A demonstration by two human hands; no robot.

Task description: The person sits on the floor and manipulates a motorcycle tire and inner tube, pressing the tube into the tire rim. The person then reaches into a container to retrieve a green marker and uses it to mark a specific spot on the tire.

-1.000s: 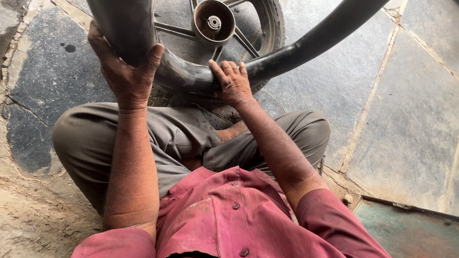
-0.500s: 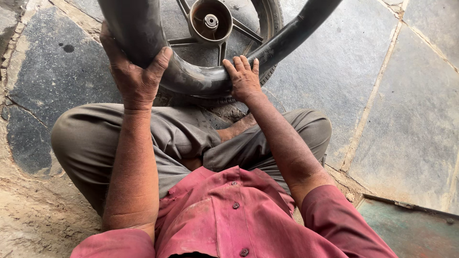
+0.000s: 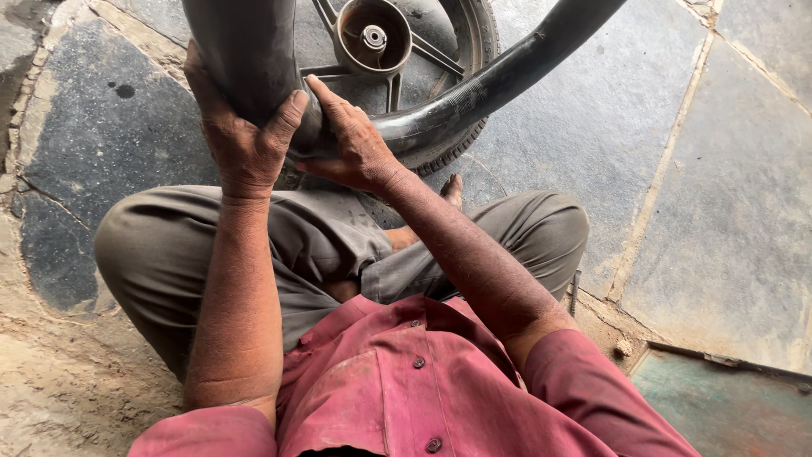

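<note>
A black rubber inner tube loops up from in front of me and runs out of the top of the view. My left hand grips its thick left part from below. My right hand is wrapped over the tube just to the right, close against the left hand. Behind the tube a motorcycle wheel with a tyre lies flat on the stone floor, its metal hub and spokes showing. I sit cross-legged in grey trousers and a red shirt.
Stone slabs with joints cover the floor to the right. Sandy ground lies at lower left. A greenish metal plate sits at lower right. A bare foot shows by my right knee.
My right hand has slid left along the tube until it sits beside my left hand. The tube has lifted and shifted slightly; the wheel stays in place.
</note>
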